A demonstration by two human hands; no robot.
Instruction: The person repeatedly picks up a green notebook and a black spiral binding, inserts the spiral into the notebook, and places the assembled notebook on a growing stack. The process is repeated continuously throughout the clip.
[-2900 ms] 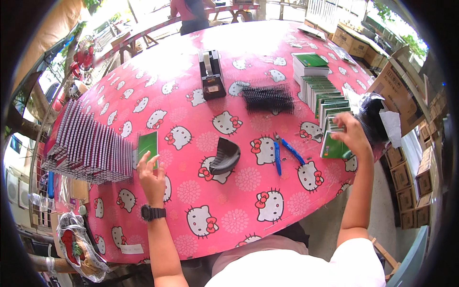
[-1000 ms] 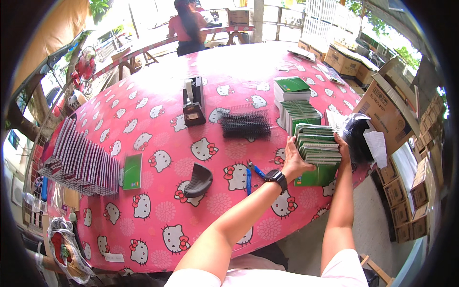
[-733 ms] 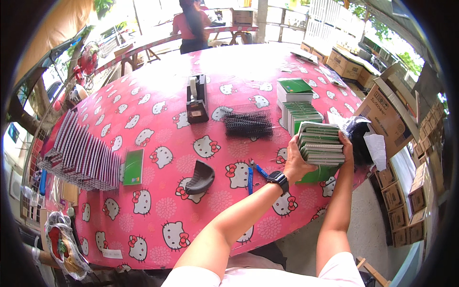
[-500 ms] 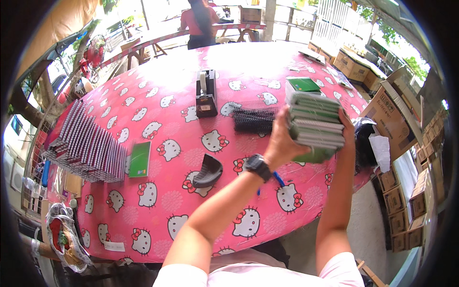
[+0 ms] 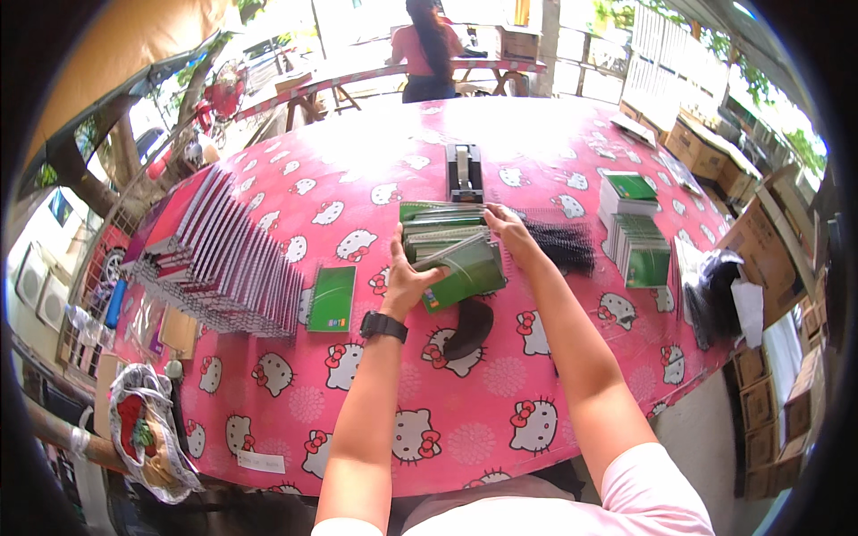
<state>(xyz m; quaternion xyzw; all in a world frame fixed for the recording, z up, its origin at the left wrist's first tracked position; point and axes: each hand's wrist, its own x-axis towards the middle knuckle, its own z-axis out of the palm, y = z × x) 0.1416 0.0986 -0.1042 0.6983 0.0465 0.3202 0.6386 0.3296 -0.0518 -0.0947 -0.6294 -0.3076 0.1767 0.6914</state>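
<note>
Between my two hands is a stack of green spiral notebooks [image 5: 469,277], held above the middle of the pink table. My left hand [image 5: 409,284] grips the stack's near left side, thumb over the front cover. At its far right edge, my right hand [image 5: 511,230] presses with bent fingers. The lowest covers fan out unevenly. Left of the stack, one green notebook [image 5: 332,300] lies flat beside a long row of spiral notebooks [image 5: 237,259] with red and purple covers. Just below the stack sits a dark curved object [image 5: 469,329], partly hidden.
A black tape dispenser [image 5: 465,174] stands beyond the stack. Black spiral coils [image 5: 563,244] lie right of it, then more green notebooks [image 5: 642,252]. Cardboard boxes [image 5: 760,223] line the right side. A person [image 5: 427,54] stands at a far table.
My hands have carried the green notebook stack leftward from the table's right side to the middle. The view has turned left, and the green notebooks on the right now show more fully.
</note>
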